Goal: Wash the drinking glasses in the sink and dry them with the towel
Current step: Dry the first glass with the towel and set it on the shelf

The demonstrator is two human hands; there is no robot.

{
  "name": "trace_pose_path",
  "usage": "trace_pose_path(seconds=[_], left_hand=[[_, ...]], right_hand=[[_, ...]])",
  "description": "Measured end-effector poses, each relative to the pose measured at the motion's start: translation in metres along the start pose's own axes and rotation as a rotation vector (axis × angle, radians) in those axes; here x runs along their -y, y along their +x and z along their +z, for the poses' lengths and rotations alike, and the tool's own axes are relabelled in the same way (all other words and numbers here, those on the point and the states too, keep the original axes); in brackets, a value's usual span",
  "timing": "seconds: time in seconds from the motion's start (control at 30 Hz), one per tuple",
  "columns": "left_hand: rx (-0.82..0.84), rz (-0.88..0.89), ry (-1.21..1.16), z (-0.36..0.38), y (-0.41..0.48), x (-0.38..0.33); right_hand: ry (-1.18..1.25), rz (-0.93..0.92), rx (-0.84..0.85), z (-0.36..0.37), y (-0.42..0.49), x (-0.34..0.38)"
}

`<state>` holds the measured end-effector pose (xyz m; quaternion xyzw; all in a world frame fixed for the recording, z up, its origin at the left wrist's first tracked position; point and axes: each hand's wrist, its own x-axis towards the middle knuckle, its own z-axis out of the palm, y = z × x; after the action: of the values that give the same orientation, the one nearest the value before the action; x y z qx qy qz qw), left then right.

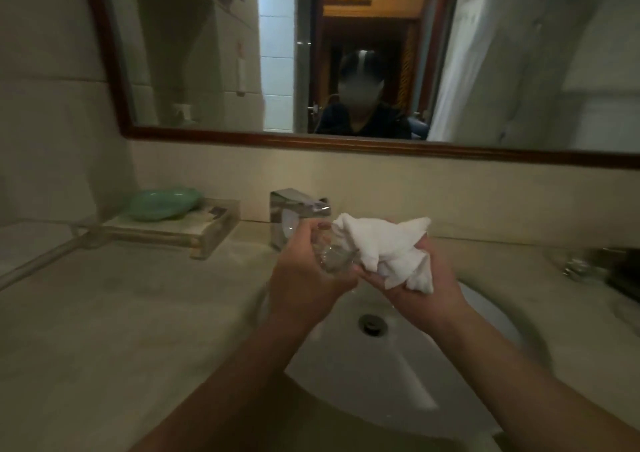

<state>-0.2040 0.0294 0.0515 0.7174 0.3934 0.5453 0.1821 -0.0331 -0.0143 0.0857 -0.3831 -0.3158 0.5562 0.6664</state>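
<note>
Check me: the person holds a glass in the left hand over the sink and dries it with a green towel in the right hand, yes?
Not quite. The head view shows a white towel, not green. The rest stands: the left hand grips the glass over the sink, and the right hand holds the towel against it.

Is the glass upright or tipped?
Tipped: the left hand holds the glass sideways over the sink, towel bunched against it.

Dim, soft blur, warped edges
</note>
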Motion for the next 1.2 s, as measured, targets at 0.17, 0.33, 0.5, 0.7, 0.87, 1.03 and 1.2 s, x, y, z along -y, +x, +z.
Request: trace_pose_path(seconds=[0.17,0.33,0.5,0.7,0.87,1.03,1.2], left_hand=[[0.168,0.283,0.503,0.045,0.009,-0.008],[0.296,0.444,0.878,0.049,0.016,0.002],[0.329,0.506,0.876,0.041,0.018,0.008],[0.305,0.497,0.856,0.042,0.02,0.011],[0.269,0.371,0.76,0.048,0.018,0.017],[0.273,0.076,0.309,0.053,0.012,0.031],[0.272,-0.051,0.012,0.056,0.006,0.028]], right_hand=[[0.25,0.062,-0.261,-0.07,0.014,0.003],[-0.102,-0.153,-0.489,-0.1,0.032,0.014],[-0.275,-0.208,-0.524,-0.101,0.032,0.012],[-0.45,-0.281,-0.544,-0.101,0.027,0.016],[-0.513,-0.397,-0.551,-0.098,0.027,0.016],[-0.397,-0.348,-0.448,-0.088,0.03,0.013],[-0.222,-0.032,-0.33,-0.081,0.026,0.006]])
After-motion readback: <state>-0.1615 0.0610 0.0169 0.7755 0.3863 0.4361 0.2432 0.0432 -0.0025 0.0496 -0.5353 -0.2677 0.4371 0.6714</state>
